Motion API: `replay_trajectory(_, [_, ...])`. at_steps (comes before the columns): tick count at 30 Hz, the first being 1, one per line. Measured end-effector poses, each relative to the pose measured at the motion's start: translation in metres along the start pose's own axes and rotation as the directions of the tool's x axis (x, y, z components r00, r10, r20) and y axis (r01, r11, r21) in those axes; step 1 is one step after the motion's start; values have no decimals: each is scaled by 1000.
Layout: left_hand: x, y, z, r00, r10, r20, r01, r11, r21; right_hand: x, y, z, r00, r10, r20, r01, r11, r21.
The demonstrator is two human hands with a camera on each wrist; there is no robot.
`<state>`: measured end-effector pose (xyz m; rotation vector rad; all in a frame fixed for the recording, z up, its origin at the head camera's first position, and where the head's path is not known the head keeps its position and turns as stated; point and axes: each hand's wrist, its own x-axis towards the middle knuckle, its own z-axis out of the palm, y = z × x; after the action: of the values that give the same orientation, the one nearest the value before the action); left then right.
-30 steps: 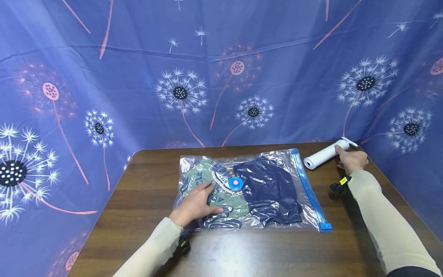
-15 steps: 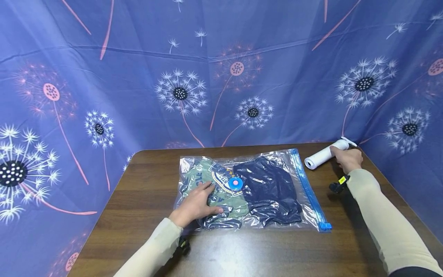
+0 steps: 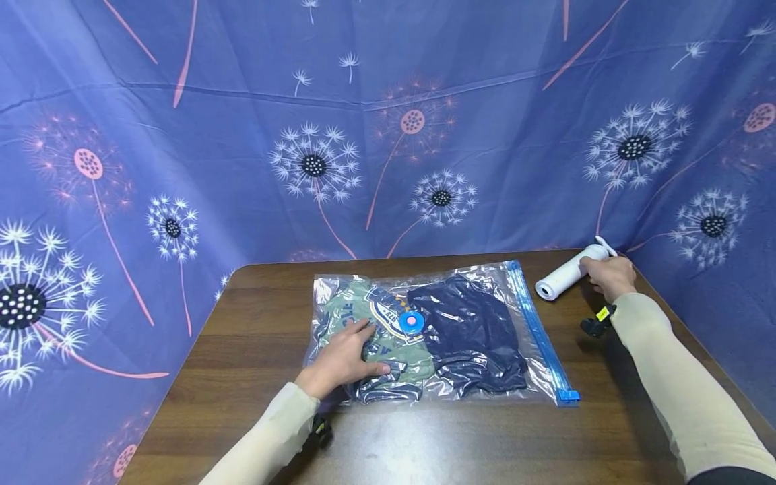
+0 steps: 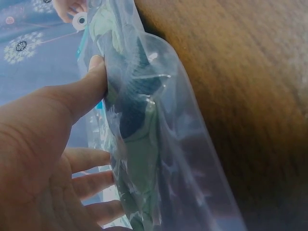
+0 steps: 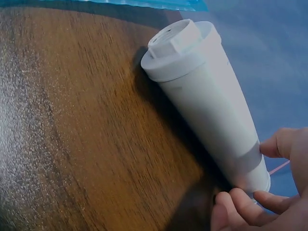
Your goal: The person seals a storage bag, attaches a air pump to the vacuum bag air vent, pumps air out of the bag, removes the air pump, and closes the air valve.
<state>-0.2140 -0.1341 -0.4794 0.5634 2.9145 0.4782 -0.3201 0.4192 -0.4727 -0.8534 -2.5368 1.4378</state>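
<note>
A clear plastic vacuum storage bag (image 3: pixel 485 323) lies flat on the table, with a green printed garment (image 3: pixel 345 310) and a dark navy garment (image 3: pixel 467 330) inside. My left hand (image 3: pixel 342 357) rests on the bag's left part, fingers spread and fairly straight; the left wrist view shows its fingertips touching the plastic. The round blue valve (image 3: pixel 412 322) sits just right of that hand. At the back right, my right hand (image 3: pixel 611 276) grips a white hand pump (image 5: pixel 211 101) near its handle end, thumb on one side and curled fingers on the other. The pump lies on its side.
A blue zip strip with a slider (image 3: pixel 568 396) closes the bag's right edge. The brown wooden table (image 3: pixel 254 323) has its back edge against a blue dandelion-print cloth (image 3: pixel 242 168), which also hangs along the right side.
My right hand has shifted slightly along the pump, and the pump's front end has turned a little toward me. My left hand and the bag have stayed in place.
</note>
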Motion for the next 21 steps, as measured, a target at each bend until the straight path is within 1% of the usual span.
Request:
replay_trajectory(3, [0,-1,0,1000,6,-3,-6,1000,-3,-2,0,-1,1000,-30,1,30,999,-34])
replay_trajectory(6, [0,-1,0,1000,8,-7,-8,1000,-2,-7,1,-4,996,-88,11,89,992,-95])
replay_trajectory(8, [0,-2,1,1000,9,-10,-9,1000,-5,-12,2,-9,992,-128,26,130,980,-153])
replay_trajectory(11, [0,-2,2,1000,13,-13,-13,1000,-9,-22,5,-21,979,-199,41,203,946,-254])
replay_trajectory(14, [0,-3,2,1000,19,-15,-19,1000,-8,-32,11,-40,963,-258,78,269,899,-345])
replay_trajectory(16, [0,-3,2,1000,22,-17,-22,1000,-5,-37,17,-53,946,-300,122,323,860,-396])
replay_trajectory(18, [0,-3,2,1000,23,-18,-23,1000,-4,-42,23,-64,925,-335,177,379,812,-445])
replay_trajectory(21, [0,-3,2,1000,25,-18,-25,1000,-6,-50,35,-76,888,-372,270,459,728,-510])
